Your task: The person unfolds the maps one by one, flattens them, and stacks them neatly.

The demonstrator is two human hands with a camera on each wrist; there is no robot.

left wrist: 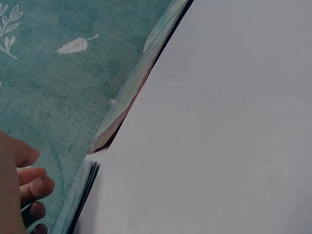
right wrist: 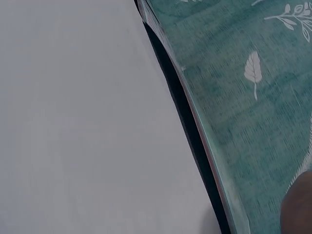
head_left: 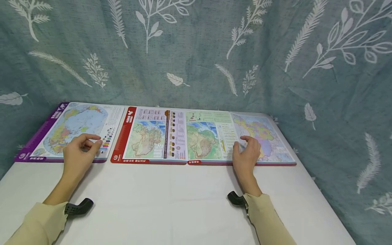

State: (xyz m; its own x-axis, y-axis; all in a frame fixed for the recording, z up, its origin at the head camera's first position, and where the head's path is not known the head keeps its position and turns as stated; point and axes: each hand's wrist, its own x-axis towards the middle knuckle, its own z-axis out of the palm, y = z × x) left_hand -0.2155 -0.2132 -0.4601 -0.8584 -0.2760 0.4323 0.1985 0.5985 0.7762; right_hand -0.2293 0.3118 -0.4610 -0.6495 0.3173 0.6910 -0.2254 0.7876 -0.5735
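A purple-edged world map (head_left: 84, 119) lies at the left, with my left hand (head_left: 76, 151) over its near right part. The fingers of that hand bend loosely and hold nothing; they also show at the lower left of the left wrist view. Beside this map lies a red-edged map (head_left: 144, 139), with a middle map panel (head_left: 200, 136) and a right-hand map panel (head_left: 263, 132) in line with it. Over the near edge of these two panels is my right hand (head_left: 246, 156), thumb and forefinger apart, nothing between them. Only a dark piece of it enters the right wrist view.
The maps lie along the back of a white-covered table (head_left: 165, 200). A green curtain (head_left: 196, 61) with white leaf prints hangs right behind them and along the right side. Black curved devices (head_left: 81, 207) sit at both wrists, by the beige sleeves (head_left: 269, 217).
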